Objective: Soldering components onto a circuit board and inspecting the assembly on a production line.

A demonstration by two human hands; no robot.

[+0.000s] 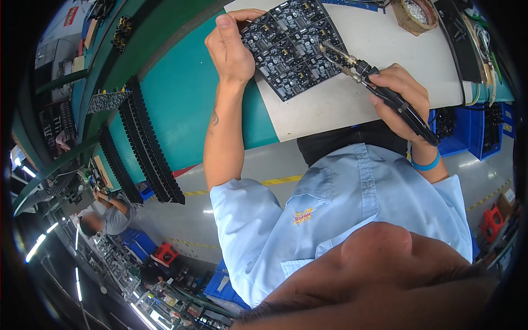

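Note:
My left hand [231, 55] is closed on the upper left edge of a black circuit board panel [291, 70], its thumb on the near side and its fingers partly hidden behind. The panel is tilted over a white sheet [396, 49] and is made up of several small boards with dense components. In my right hand [404, 93] is a black soldering tweezers tool [397, 104], gripped by its handle. Its two thin metal tips meet the right half of the panel at a small component; whether they pinch it is too small to tell.
A round container of metal shavings [416, 14] stands at the far right of the green bench [181, 104]. Blue bins [462, 135] sit beyond the bench's right front edge. Long black slotted racks [147, 144] lie at the left. Another person [113, 212] works in the left background.

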